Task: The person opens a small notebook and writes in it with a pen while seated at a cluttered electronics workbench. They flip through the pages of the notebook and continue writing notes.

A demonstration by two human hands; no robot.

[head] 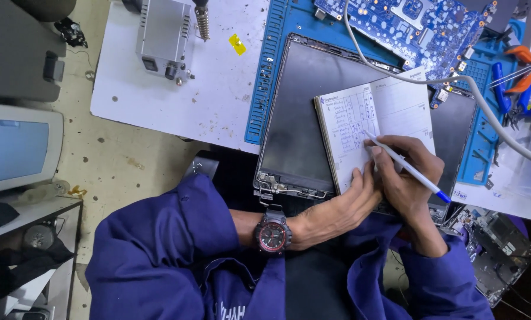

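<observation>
Down at the worktop [176, 101] edge, the right hand [408, 178] closes its grip on a white pen [403, 164], tip on the open notebook [375, 127]. The left hand [339, 210] lies flat, steadying the notebook's lower edge atop a dark laptop panel [301, 118]. A small yellow label [237, 44] lies farther back.

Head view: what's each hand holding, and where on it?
Right hand grips a white pen around the middle of its barrel, tip on the open notebook. Left hand holds nothing; it rests flat on the notebook's lower edge.
</observation>
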